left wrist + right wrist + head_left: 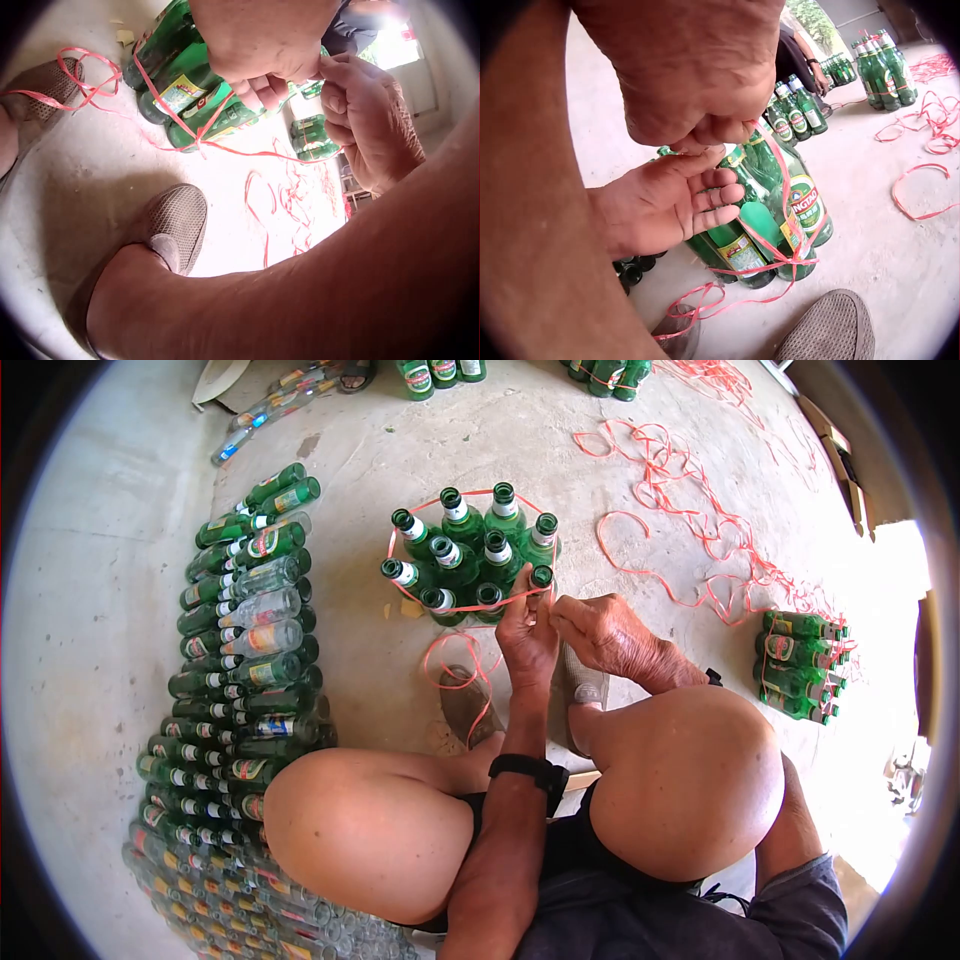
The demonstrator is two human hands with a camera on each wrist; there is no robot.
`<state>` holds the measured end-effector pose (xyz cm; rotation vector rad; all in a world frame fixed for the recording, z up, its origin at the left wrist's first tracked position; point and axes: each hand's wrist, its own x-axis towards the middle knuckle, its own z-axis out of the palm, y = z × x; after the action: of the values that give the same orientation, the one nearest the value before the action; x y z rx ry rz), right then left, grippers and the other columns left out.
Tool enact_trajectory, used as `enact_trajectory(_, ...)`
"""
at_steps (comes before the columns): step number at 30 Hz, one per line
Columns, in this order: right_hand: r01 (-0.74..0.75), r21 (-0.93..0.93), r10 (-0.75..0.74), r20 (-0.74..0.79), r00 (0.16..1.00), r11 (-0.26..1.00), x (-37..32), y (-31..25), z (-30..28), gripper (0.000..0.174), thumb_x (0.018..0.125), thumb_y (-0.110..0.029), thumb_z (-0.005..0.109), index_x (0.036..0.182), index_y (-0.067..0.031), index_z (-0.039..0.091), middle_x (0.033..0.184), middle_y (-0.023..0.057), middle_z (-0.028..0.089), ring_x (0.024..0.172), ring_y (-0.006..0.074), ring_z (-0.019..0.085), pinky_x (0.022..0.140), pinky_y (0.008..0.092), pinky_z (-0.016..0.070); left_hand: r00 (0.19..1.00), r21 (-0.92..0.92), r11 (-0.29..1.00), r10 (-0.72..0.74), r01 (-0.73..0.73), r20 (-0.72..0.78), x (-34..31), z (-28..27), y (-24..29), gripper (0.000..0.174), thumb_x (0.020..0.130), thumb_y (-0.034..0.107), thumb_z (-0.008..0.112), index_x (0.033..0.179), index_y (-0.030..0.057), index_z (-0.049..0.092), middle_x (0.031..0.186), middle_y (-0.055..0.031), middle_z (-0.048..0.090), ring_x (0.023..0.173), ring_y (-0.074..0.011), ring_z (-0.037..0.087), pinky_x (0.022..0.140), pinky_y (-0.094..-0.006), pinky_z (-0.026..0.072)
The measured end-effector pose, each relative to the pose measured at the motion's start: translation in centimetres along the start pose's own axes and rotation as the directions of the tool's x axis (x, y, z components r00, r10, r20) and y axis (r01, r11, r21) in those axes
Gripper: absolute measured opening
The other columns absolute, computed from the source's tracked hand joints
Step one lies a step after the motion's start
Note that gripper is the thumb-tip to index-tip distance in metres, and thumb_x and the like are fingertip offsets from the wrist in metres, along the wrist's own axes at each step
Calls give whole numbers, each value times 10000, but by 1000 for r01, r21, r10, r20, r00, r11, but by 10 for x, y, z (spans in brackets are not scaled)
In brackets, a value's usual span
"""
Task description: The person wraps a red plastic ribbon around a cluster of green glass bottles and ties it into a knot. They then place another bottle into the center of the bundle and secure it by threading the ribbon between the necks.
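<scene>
Green bottles (455, 560) stand upright in a cluster, with pink ribbon (470, 491) looped around their necks. The left hand (528, 640) is at the near right bottle neck, its thumb and forefinger pinching the ribbon, the other fingers loosely bent in the right wrist view. Close against it, the right hand (612, 635) has curled fingers and grips a ribbon strand (780, 161). Lower down, ribbon strands cross in a knot (793, 261) beside the bottle bases; the knot (199, 141) also shows in the left wrist view. The fingertips partly hide each other.
Stacked bottles (270, 580) lie along the left side. Loose ribbon (700, 525) trails across the floor at right, near a tied bundle of bottles (800, 660). More bottles (428, 375) stand at the top. Shoes (180, 217) are close to the cluster; another person (799, 60) is beyond.
</scene>
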<state>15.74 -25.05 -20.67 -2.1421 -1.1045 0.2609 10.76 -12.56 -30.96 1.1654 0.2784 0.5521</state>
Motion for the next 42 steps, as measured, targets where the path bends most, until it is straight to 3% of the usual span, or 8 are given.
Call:
enact_trajectory(7,15,16,-16,29,999,1000,-5,-4,2,67,969,-75,656,1012,-24,649,764,177,695,679,375,713,619,474,574,985,44,984,-168,170,-48,-11,-2,28,370,1095,82,584,1437,-57,602,1171,-70,740,987,-113,686,858,-263,563)
enact_trajectory(16,7,164,-16,55,998,986,-7,-4,8,109,966,-85,662,1062,-37,672,831,174,741,721,380,737,654,460,602,840,-125,844,-534,522,-96,-22,-1,59,203,1065,136,663,992,-7,787,910,-32,734,775,-57,621,712,-216,515)
enact_trajectory(25,29,270,-71,147,987,962,-18,3,13,172,955,-96,689,1116,-36,692,923,214,737,841,414,743,747,484,611,861,-14,861,-508,508,-8,-15,-8,72,247,1086,179,637,974,-20,729,850,-32,709,731,-72,617,662,-234,509)
enact_trajectory(28,5,311,-96,276,956,951,-28,12,18,211,978,-119,702,1163,-17,699,947,168,755,914,319,766,800,428,603,867,70,868,-495,491,63,-13,-16,75,261,1102,210,604,940,17,674,811,0,624,702,-87,575,721,-286,568)
enact_trajectory(31,-481,510,125,584,802,713,-35,13,25,258,1008,-174,708,1209,-13,704,974,94,757,966,198,734,845,369,579,876,-31,876,-482,482,9,-12,-12,68,234,1090,173,623,934,7,677,716,24,564,622,-68,532,585,-245,470)
enact_trajectory(34,-526,633,34,621,783,568,-43,8,34,288,1023,-222,712,1227,-19,716,996,49,743,1011,127,683,879,335,550,862,11,864,-502,503,63,-7,-20,69,218,1086,163,620,936,15,678,715,38,539,592,-58,477,546,-241,416)
enact_trajectory(37,-605,538,78,706,704,587,-50,27,42,242,1013,-215,705,1168,-32,734,982,51,740,997,139,687,898,349,545,783,-52,781,-619,622,61,-4,-22,78,217,1080,156,623,927,13,679,717,53,525,578,-43,425,532,-238,369)
enact_trajectory(42,-408,302,216,509,833,862,-60,44,48,153,960,-154,689,1061,-50,737,1003,112,755,977,219,728,862,395,570,822,28,825,-565,565,73,-1,-25,71,192,1058,136,650,925,5,694,731,62,536,612,-42,425,564,-229,351)
